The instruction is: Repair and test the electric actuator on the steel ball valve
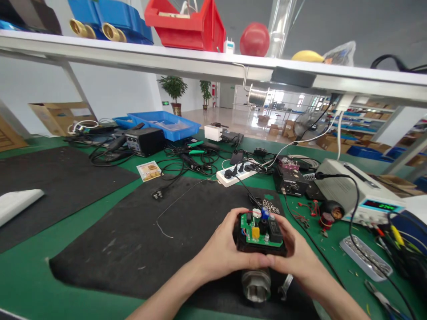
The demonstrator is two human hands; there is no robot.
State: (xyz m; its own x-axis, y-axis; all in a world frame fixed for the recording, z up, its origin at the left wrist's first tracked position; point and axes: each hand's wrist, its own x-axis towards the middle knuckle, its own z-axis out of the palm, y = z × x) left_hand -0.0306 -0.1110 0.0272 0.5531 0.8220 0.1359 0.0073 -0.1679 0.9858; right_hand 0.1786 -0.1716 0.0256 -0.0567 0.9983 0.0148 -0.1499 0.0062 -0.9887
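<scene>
Both my hands grip a small black housing [263, 247] with a green circuit board [258, 231] set in its top. The board carries a yellow part, a blue capacitor and a black relay. My left hand [222, 251] wraps the housing's left side with the thumb by the board's edge. My right hand [296, 255] closes round its right side. A metal threaded fitting [256, 284] hangs below the housing, above the black mat [140, 240].
A white power strip [238, 172], tangled cables, a black soldering station [290, 180] and a bench power supply [360, 191] stand behind. A pile of small metal screws [270, 206] lies near the hands. Blue trays [167, 122] sit at the back; a shelf overhead holds bins.
</scene>
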